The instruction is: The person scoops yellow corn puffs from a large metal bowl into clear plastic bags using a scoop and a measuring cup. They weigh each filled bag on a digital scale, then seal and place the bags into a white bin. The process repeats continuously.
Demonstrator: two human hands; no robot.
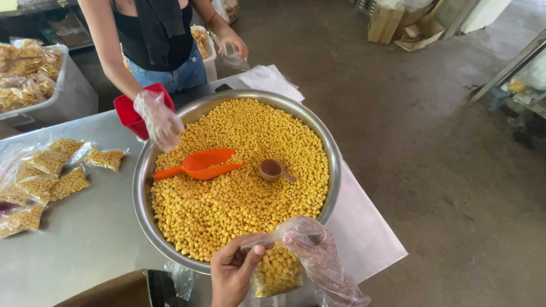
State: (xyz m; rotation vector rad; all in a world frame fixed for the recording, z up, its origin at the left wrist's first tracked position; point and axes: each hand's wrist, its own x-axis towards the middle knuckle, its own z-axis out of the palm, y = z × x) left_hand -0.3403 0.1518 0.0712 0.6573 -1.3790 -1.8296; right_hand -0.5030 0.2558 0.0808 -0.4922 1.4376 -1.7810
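My left hand (233, 272) pinches the open mouth of a small clear bag (277, 274) partly filled with yellow snack balls. My right hand (315, 250), in a thin plastic glove, holds the bag's other side. Both sit at the near rim of a large steel bowl (142, 170) heaped with the same yellow balls. An orange scoop (202, 164) and a small brown cup (272, 169) lie on the heap. Across the bowl, another person's gloved hand (159, 119) rests by a red scoop (129, 113); their other hand (234, 46) holds an empty clear bag.
Filled snack bags (51, 176) lie on the steel table (85, 239) at left. A grey tub (68, 96) of packed bags stands at back left. White plastic sheets (364, 227) lie under the bowl at right. Concrete floor and cardboard boxes (398, 23) are beyond.
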